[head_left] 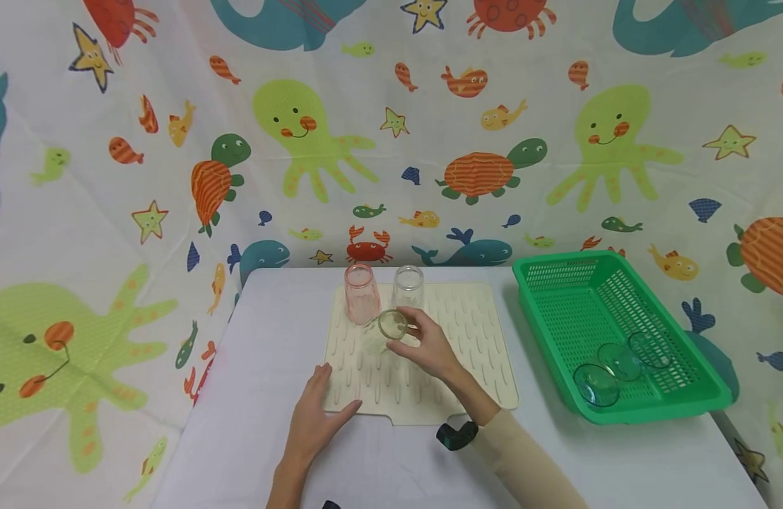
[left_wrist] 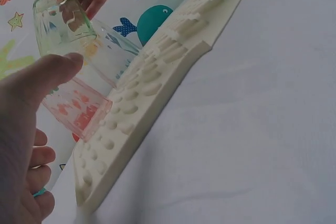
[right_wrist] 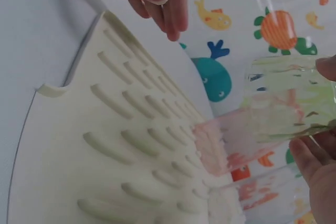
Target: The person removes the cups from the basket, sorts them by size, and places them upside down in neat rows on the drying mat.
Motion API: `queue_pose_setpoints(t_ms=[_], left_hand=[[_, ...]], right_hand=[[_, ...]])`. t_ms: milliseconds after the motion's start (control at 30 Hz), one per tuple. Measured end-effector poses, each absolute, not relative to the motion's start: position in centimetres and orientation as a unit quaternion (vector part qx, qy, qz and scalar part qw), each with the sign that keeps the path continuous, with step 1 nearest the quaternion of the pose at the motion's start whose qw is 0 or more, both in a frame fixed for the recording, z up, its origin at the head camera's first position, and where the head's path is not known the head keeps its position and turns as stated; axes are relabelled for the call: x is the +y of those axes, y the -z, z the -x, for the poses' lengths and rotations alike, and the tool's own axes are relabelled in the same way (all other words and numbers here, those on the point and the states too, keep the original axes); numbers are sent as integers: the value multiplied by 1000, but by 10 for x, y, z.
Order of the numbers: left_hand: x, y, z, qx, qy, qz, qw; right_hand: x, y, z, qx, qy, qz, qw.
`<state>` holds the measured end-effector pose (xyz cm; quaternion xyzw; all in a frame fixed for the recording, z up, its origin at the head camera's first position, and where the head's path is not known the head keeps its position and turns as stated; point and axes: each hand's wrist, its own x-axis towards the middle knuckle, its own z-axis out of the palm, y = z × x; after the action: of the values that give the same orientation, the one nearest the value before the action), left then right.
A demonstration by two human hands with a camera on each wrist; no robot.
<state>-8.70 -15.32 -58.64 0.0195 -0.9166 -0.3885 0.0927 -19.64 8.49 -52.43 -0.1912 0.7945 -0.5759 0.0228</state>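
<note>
My right hand grips a pale green-tinted glass between thumb and fingers, over the cream ridged drying mat. In the right wrist view the held green glass appears in front of a pink glass. At the back of the mat stand that pink glass and, to its right, a clear glass. Beside the mat's front left corner is my left hand, its thumb spread from the fingers and nothing held. The left wrist view shows its thumb overlapping the pink glass.
On the right of the white-covered table sits a green plastic basket with slotted walls. Three tinted glasses, one of them a bluish glass, lie in its near end. A curtain printed with sea animals hangs behind and at the left.
</note>
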Motion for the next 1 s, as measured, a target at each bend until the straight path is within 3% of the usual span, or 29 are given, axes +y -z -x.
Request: queue_pose_setpoints(t_ms=[667,1000], left_hand=[[-163,605,83,-941,332,-55,26],[-162,613,82,-950,307,-58,28]], right_hand=[[52,544,211,834,517,191,-10],[44,555,217,831,521,193,6]])
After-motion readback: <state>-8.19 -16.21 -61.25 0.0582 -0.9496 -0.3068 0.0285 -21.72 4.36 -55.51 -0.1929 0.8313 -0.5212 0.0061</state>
